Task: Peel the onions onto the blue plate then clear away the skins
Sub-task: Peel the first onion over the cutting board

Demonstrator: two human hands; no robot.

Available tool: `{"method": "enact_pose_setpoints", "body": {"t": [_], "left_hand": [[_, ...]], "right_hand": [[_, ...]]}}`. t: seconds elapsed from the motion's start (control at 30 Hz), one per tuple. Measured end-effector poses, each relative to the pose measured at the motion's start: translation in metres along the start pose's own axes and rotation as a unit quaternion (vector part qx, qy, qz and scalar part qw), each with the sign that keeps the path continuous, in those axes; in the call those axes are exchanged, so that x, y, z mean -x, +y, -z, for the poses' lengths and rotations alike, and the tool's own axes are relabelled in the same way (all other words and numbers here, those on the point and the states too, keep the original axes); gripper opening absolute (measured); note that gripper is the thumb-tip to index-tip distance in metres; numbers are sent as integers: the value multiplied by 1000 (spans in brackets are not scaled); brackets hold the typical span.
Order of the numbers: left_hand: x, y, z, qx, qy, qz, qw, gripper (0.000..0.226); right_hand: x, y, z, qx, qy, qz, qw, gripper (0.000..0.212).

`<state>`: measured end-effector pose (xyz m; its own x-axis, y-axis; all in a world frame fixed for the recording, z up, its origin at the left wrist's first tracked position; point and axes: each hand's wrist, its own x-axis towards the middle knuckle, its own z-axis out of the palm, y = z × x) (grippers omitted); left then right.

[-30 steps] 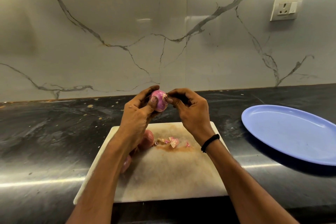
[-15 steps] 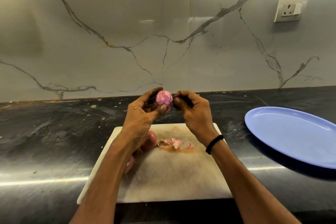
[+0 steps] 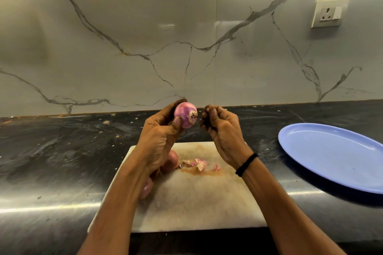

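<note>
White stained cutting board (image 3: 196, 203) on black countertop (image 3: 62, 151); veined marble wall (image 3: 145, 37) behind; socket (image 3: 328, 13) upper right.

left grip (image 3: 159, 141) holding onion (image 3: 185, 115), blue plate (image 3: 331, 157) nearby

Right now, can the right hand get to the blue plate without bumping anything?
Probably yes. The right hand hangs above the far edge of the cutting board, apart from the onion in the left hand, and the blue plate lies on the counter to its right with only counter between.

no legible text, labels or numbers
</note>
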<state>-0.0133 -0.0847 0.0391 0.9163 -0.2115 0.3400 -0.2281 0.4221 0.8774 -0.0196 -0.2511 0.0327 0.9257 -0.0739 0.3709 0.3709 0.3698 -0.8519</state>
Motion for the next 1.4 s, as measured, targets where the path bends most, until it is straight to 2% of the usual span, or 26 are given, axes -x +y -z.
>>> {"method": "enact_pose_setpoints", "body": {"t": [0.07,0.23,0.33,0.5,0.57,0.7,0.93,1.03,1.2,1.4], "left_hand": [[0,2,0,17,10,3,1000,53],[0,-1,1,-29,5,13,999,50],[0,-1,2,-61,8,16,998,49],[0,0,1,-111,16,18,994,47],[0,-1,1,-125,29,18,992,52],[-1,0,1,-149,58,0,987,65],[0,1,1,-143,31,-10,989,48],[1,0,3,-157,22,-15,987,47],[-1,-1,5,-182,62,-22,981,54],[-1,-1,3,-197,64,-34,978,53]], "right_hand": [[-1,-4,5,-9,15,12,1000,18],[-1,-2,8,149,18,99,984,31],[0,-3,8,196,4,143,970,31],[-1,0,6,248,-80,107,960,56],[-2,3,5,282,-99,107,948,61],[-2,7,3,301,-89,108,943,60],[0,10,-1,309,-41,125,942,56],[0,13,-1,336,-30,157,928,54],[-1,19,0,376,-49,244,892,56],[-3,24,4,398,-44,268,876,55]]}}
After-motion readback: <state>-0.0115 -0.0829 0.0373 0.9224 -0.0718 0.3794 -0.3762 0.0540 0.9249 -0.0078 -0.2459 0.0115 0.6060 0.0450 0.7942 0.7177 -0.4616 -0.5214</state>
